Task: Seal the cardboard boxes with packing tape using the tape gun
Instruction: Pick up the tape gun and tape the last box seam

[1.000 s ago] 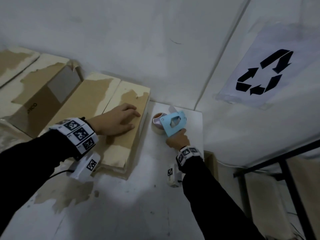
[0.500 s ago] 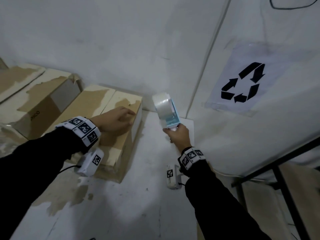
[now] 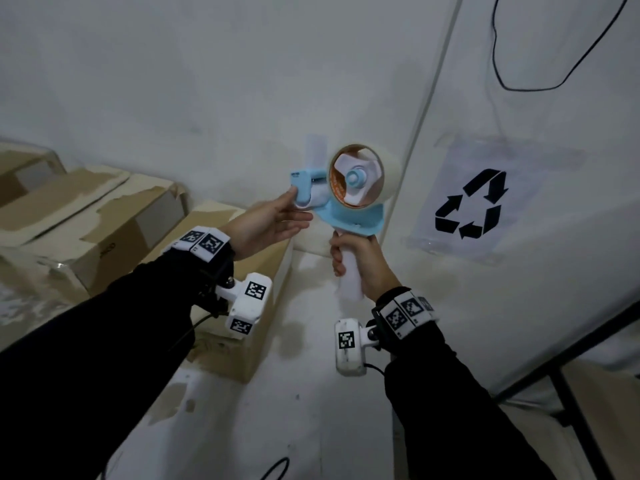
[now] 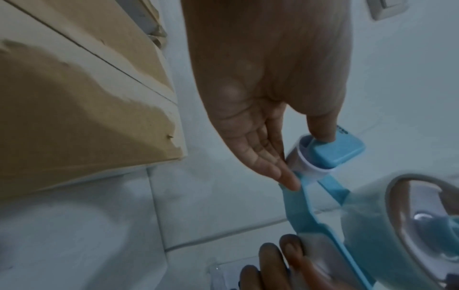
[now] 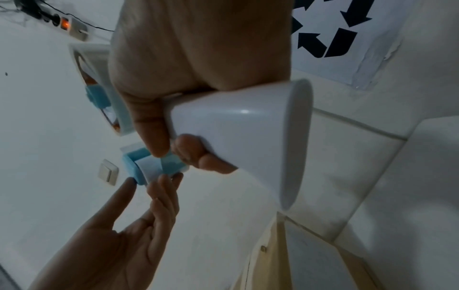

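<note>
My right hand (image 3: 360, 268) grips the white handle of the light-blue plastic tape gun (image 3: 346, 195), raised at twelve o'clock. My left hand (image 3: 266, 225), fingers straight, touches its nose at nine o'clock, above the brown cardboard box (image 3: 242, 327).

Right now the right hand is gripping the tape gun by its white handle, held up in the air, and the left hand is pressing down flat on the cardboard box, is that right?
Not quite. The right hand does grip the tape gun by its white handle, held up. But the left hand is off the cardboard box; its fingers touch the gun's blue front end. The head view and left wrist view show this.
</note>
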